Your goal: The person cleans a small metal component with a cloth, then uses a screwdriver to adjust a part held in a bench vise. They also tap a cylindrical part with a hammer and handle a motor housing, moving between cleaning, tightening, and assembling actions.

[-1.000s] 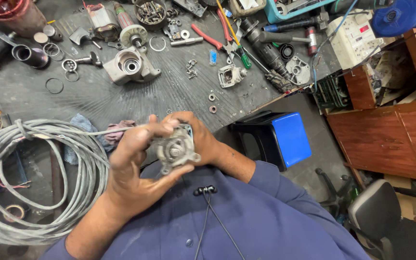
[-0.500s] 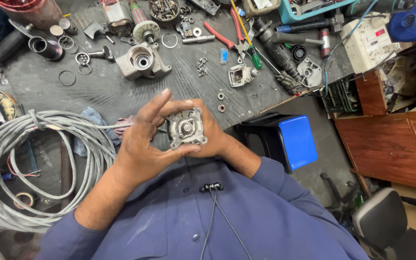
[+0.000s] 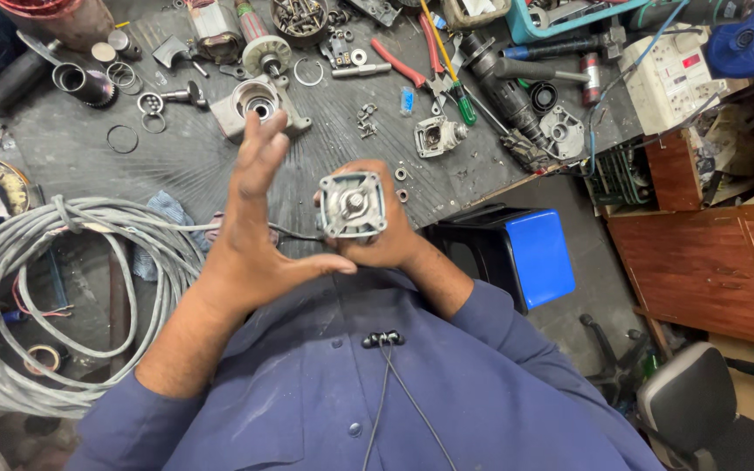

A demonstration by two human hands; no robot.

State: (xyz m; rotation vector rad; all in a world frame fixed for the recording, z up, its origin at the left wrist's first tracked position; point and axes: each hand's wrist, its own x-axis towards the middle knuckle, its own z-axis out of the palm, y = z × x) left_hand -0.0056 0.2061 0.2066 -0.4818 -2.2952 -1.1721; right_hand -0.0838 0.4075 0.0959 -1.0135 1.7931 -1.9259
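Note:
My right hand (image 3: 386, 240) grips a small grey metal motor housing (image 3: 353, 204) with a square flange and a shaft in its middle, held up in front of my chest. My left hand (image 3: 250, 227) is beside it on the left, off the part, fingers spread and pointing toward the workbench, thumb reaching toward the housing's lower edge. Both arms wear dark blue sleeves.
The dark workbench (image 3: 176, 157) carries a larger grey gear housing (image 3: 257, 103), a smaller housing (image 3: 436, 135), rings, screws, red-handled pliers (image 3: 403, 65), a green screwdriver (image 3: 455, 92) and a black power tool (image 3: 503, 96). A grey cable coil (image 3: 37, 288) lies left. A blue stool (image 3: 534, 253) stands right.
My left hand has let go of the motor housing and opened, fingers lifting away. My right hand alone now holds it, turned with the flange facing up.

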